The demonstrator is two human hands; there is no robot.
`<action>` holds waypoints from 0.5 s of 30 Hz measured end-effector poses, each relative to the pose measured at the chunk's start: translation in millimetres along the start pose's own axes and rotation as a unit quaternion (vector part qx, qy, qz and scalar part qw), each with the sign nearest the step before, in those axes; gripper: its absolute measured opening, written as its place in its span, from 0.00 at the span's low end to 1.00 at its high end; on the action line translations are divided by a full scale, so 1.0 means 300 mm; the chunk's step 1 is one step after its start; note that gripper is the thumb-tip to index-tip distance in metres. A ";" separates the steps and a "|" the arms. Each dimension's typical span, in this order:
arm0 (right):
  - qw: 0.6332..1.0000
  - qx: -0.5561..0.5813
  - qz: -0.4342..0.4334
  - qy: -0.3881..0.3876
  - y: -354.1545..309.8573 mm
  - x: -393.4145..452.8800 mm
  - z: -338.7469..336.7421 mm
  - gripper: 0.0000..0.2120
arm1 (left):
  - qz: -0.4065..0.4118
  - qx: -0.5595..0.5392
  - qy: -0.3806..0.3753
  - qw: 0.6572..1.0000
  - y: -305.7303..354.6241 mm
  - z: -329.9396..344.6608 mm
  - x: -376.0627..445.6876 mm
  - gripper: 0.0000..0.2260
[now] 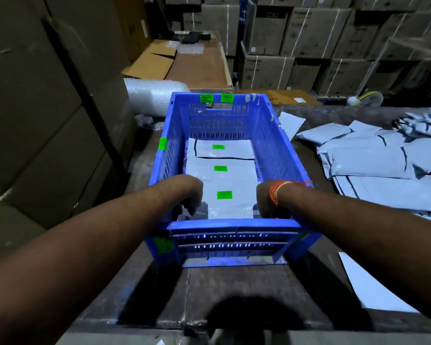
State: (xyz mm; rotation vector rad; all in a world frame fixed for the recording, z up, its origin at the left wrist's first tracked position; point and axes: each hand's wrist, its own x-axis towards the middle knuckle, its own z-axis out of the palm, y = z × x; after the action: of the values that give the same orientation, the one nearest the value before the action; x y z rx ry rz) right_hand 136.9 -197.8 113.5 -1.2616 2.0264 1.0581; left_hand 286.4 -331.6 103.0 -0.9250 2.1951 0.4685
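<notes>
Parcel edges — left hand, right hand — snug between crate walls.

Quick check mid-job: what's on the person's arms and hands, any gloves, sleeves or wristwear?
No sleeves or gloves show: both arms are bare up to the frame edge. Orange threads circle the wrist of the right hand. The left hand has no band or watch that shows.

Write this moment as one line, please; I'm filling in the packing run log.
left hand: inside blue crate, left of nearest mailer | right hand: right of it | grip: unclear | contents: three green-labelled mailers
</notes>
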 end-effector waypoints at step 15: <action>0.711 0.592 -0.106 0.364 0.490 -0.371 0.168 0.01 | 0.252 -0.291 0.308 0.870 0.515 -0.167 -0.287 0.06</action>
State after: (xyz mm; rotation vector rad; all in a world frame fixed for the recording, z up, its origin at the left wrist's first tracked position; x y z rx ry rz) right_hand 53.1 -62.8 219.9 -1.0945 2.2267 -0.9963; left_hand 193.3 -213.1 208.5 -0.8569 2.9754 1.2880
